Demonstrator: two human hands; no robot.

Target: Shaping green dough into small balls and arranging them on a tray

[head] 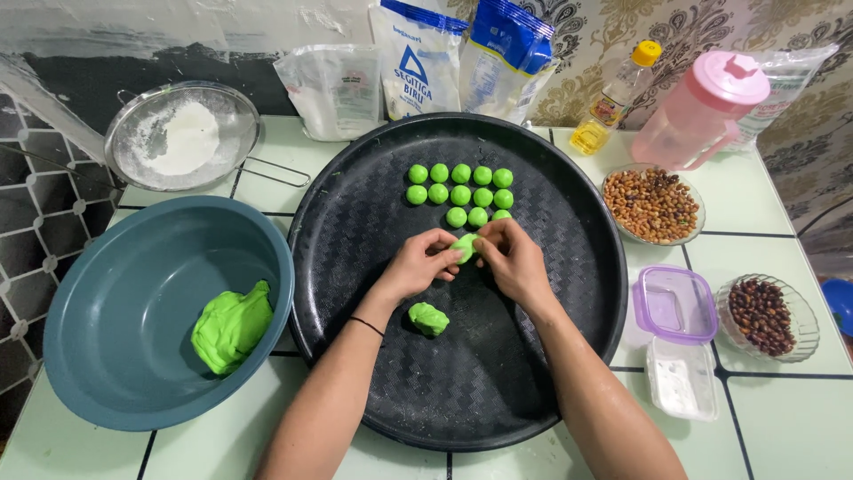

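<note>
Over the middle of the round black textured tray [533,356], seen from the head camera, both hands meet around a small piece of bright green dough [464,246]. The left hand [419,264] has its fingers curled nearly closed, thumb and fingertips pinching the piece from the left; the right hand [514,258] cups it from the other side, fingers bent close, tips touching the dough. The piece looks soft, light and pliable, likely a little tacky, so it is best taken gently between fingertips and not squeezed hard.

Just below the left hand a second rough lump of green dough [429,318] lies on the tray, untouched. Beyond the hands stand three short rows of small round green dough balls [460,195], close together. To the left, a larger mass of green dough [231,326] rests in the grey-blue plastic basin [107,293]. To the right sit a glass dish of pale roasted peanuts [651,205] and a glass dish of dark beans [762,316].
</note>
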